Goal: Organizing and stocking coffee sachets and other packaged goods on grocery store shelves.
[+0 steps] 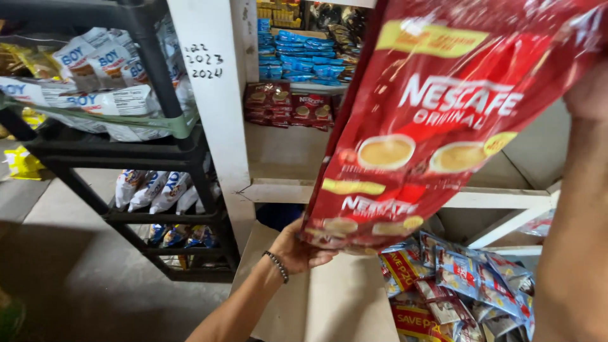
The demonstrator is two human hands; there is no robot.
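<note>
Here the left hand (297, 250) reaches up from below, wrist bent back, its fingers (320, 258) curled under the bottom edge of a big red pack (430, 126) and propping it. The right hand (589, 95) holds the pack's upper corner at the frame's right edge; whether its fingers are spread or pinching, I cannot tell. The pack hangs tilted before a white shelf (285, 190), hiding much of it. Below lie cardboard (342, 297) and loose sachets (462, 285). Farther back, red packets (288, 104) and blue packets (301, 60) sit on the shelves; left stands a black rack (158, 152) with white bags (95, 82).
</note>
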